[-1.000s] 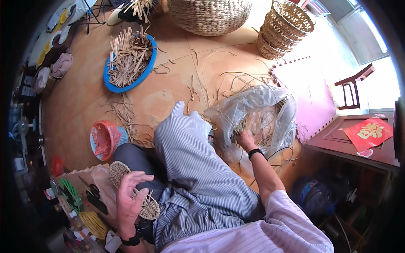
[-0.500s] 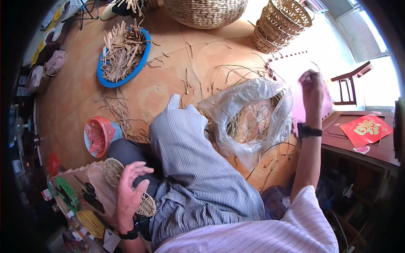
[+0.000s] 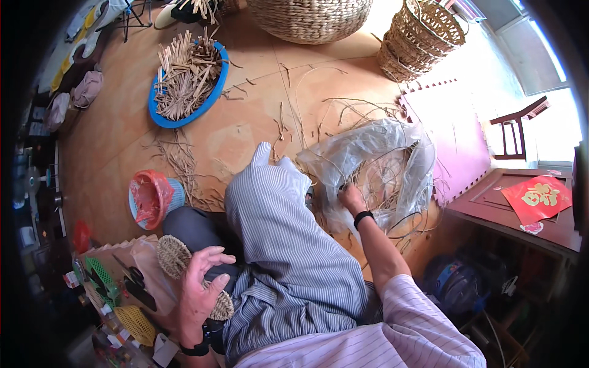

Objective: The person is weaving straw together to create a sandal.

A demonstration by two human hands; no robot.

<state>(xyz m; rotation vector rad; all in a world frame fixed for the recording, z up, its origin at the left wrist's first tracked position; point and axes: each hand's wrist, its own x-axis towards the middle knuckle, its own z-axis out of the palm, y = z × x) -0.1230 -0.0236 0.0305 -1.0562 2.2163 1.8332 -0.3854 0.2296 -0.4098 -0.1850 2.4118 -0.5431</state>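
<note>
R fingers (image 3: 346, 195) back in bag (image 3: 362, 144) | woven pc (image 3: 173, 255): axis UL to LR

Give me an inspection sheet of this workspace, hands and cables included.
Surface: tan tiled floor, strewn with loose fibre bits.
Job's things: woven oval pieces behind the left hand; thin strands in an open clear plastic bag.
Clutter: scissors at left; red-lined bin; blue basin of dry strips.
Hands: left open, fingers curved, contact unclear; right at the strands, grip unclear.
Cables: none clearly identifiable.
Surroundings: large woven basket, stacked openwork baskets, pink mat.
</note>
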